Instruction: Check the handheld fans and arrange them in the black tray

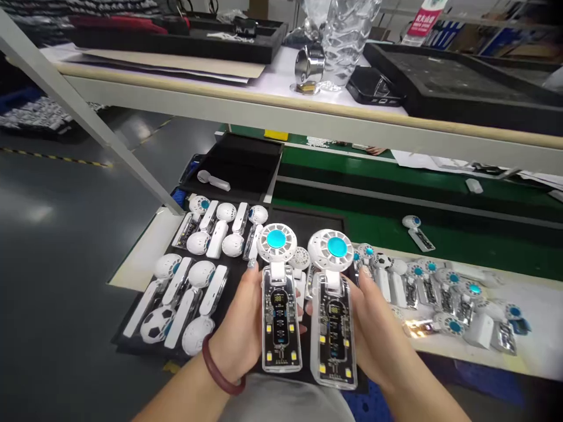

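Note:
My left hand (pixel 240 328) is closed round a clear handheld fan (pixel 280 305) with a white round head and teal centre, held upright with its lit display facing me. My right hand (pixel 373 328) grips a second, matching fan (pixel 333 310) beside the first, almost touching it. Both fans hover above a black tray (pixel 132 337) that carries several white fans with ball-shaped heads. A dark red bracelet sits on my left wrist.
Several more fans (pixel 444 293) lie in a row on the white bench edge to the right. A single fan (pixel 417 231) rests on the green conveyor belt (pixel 461 234). An upper shelf (pixel 281 111) holds black trays and a metal cup. Another black tray (pixel 246 164) lies farther back.

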A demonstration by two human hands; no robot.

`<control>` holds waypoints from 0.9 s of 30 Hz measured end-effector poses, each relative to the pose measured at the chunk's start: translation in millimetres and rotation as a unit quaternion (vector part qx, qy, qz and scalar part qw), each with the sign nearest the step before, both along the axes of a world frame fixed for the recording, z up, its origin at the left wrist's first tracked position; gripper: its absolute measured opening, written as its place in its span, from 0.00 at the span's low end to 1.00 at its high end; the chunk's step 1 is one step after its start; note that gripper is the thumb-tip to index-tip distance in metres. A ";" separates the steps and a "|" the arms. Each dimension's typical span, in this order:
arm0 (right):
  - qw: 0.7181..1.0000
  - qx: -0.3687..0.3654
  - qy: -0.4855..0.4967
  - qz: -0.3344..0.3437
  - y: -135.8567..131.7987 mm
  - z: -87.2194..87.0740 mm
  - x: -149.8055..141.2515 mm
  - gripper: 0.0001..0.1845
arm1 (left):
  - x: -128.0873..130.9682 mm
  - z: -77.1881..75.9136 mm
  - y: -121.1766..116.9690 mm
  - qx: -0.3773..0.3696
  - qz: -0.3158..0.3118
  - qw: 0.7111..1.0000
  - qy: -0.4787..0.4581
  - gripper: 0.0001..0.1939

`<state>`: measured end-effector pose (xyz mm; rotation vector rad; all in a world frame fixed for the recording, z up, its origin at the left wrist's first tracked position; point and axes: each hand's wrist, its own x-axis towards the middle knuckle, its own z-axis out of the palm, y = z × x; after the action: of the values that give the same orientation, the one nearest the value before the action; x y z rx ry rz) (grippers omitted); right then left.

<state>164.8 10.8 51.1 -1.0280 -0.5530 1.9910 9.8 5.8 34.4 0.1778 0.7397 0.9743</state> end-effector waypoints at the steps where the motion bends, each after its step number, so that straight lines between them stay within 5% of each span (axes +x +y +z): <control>1: 1.000 0.005 0.023 0.013 -1.4 3.5 -5.0 0.25 | -3.1 2.0 -3.1 0.000 -0.004 1.000 -0.008 0.24; 11: 0.999 -0.001 0.036 0.032 -2.0 6.0 -28.5 0.27 | -32.8 9.8 -17.2 0.023 -0.044 0.994 0.098 0.27; 19: 0.998 -0.029 -0.048 0.009 -5.5 -2.8 -25.4 0.29 | -60.4 -56.3 -57.3 0.029 -0.101 0.969 0.224 0.43; 24: 0.997 -0.046 -0.060 -0.015 -6.2 -10.1 -20.0 0.28 | -80.2 -79.0 -95.2 0.091 -0.199 0.867 0.448 0.43; 27: 0.995 -0.067 -0.067 -0.028 -7.5 -20.8 -15.8 0.28 | -88.7 -80.0 -105.5 0.130 -0.205 0.782 0.574 0.24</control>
<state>149.0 3.4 30.3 -1.2525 -0.4612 1.9414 -78.8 -99.8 -45.6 1.2089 1.5884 0.4491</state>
